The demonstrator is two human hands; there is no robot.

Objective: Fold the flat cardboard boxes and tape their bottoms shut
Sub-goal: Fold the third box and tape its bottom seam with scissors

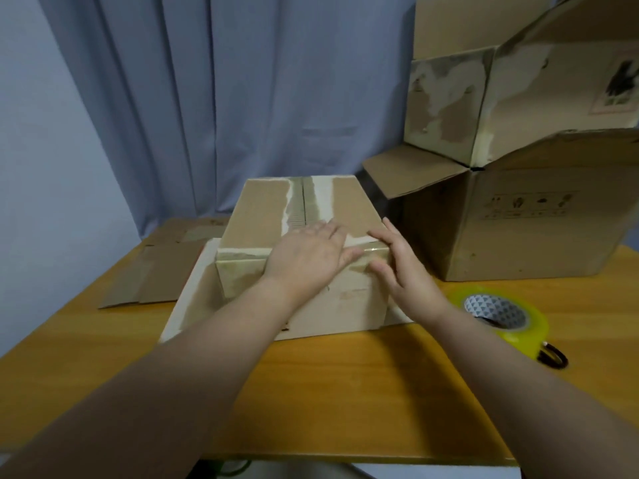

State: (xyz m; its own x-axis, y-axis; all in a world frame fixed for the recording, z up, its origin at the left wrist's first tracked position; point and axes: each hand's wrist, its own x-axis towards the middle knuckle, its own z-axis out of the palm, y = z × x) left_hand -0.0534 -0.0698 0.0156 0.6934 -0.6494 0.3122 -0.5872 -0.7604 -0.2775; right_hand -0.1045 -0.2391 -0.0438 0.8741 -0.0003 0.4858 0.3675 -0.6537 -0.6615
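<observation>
A folded cardboard box [262, 216] stands bottom-up in the middle of the wooden table [311, 382], its flaps closed along a centre seam with torn paper marks. A strip of clear tape [371, 249] runs over the near top edge. My left hand [311, 254] lies flat with straight fingers on the box's near top edge, pressing there. Just to its right, my right hand [403, 271] touches the tape at the box's near right corner with straight fingers. A roll of yellow-green tape [501, 314] lies on the table to the right.
Flat cardboard [152, 271] lies on the table at the left behind the box. Two assembled boxes [518, 209] are stacked at the back right, the lower with an open flap. A black ring-like object [553, 357] sits beside the tape roll. A blue curtain hangs behind.
</observation>
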